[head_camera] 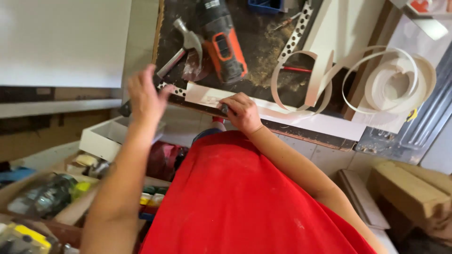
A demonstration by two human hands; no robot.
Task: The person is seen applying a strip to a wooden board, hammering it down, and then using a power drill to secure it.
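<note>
Right hand [241, 112] is pressing down on a white strip [207, 96] lying along the front edge of the dark bench [263, 42], fingers curled over a small dark tool [224, 109] at the strip's near edge; clenched on it, what kind of tool I cannot tell. Left hand [145, 96] is hovering blurred just left of the strip's end, fingers loosely spread, gripping nothing, over a perforated metal strip [175, 89]. Hammer [184, 49] is lying just beyond the left hand, drill [222, 40] beside it with an orange-black body. Coiled white edge banding [395, 82] is sitting well to the right. Red shirt [235, 197] is filling the foreground; cluttered boxes [52, 193] are sitting lower left.
</note>
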